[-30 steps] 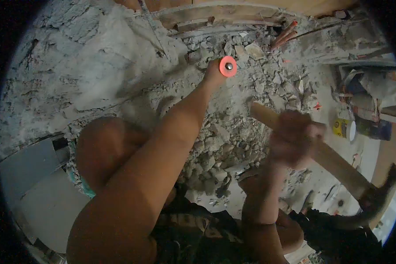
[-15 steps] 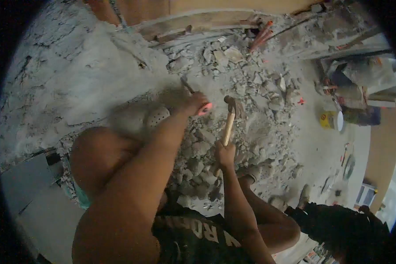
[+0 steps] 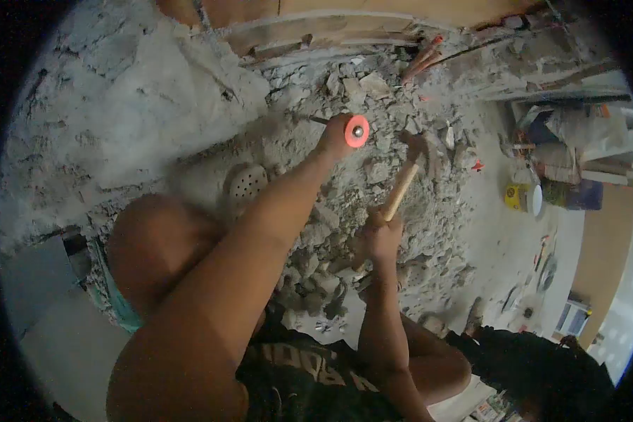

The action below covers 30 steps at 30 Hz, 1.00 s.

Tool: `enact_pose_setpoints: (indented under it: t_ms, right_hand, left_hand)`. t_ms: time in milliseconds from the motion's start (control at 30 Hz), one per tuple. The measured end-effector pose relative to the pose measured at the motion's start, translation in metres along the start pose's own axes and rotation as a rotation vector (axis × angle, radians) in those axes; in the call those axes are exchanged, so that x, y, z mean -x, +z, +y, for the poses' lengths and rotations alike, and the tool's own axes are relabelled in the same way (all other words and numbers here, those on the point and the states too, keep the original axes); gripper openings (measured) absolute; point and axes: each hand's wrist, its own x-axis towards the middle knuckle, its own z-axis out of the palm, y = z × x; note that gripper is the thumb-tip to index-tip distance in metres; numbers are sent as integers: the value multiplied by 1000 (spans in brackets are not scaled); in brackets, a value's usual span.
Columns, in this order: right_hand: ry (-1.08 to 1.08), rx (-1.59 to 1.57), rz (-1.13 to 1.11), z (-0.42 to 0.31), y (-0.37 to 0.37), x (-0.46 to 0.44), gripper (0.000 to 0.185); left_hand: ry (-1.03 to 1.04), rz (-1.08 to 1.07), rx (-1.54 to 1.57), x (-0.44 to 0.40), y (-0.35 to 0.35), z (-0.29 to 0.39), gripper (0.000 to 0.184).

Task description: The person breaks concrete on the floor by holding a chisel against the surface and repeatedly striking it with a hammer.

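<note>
My left hand [image 3: 336, 138] is closed round a chisel with a round pink-red guard [image 3: 356, 131] at its struck end. The chisel's dark steel shaft [image 3: 318, 119] points left, its tip close to the edge of the grey concrete slab [image 3: 211, 105]. My right hand [image 3: 382, 235] grips a hammer by its pale wooden handle [image 3: 401, 191]. Right of the chisel, the dark hammer head [image 3: 416, 148] hangs over the rubble, apart from the guard and blurred. Broken concrete [image 3: 323, 232] lies beneath both hands.
A perforated clog [image 3: 248, 184] on my foot stands beside the slab. Reddish pipes [image 3: 423, 60] stick up at the back. A yellow bucket [image 3: 520, 197] and bagged items [image 3: 570, 133] are at right. Another person in dark clothes [image 3: 534, 366] is at lower right.
My left hand has moved up and right with the chisel, its guard now facing me. My right hand has swung the hammer to the right.
</note>
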Motion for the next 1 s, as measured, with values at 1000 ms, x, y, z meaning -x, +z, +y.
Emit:
enact_pose_setpoints:
  t_ms: [1000]
  right_hand:
    - [-588,-954,-401,-182,8,37,69]
  left_hand:
    - [-5,111,-223,-18,-16,-42,31]
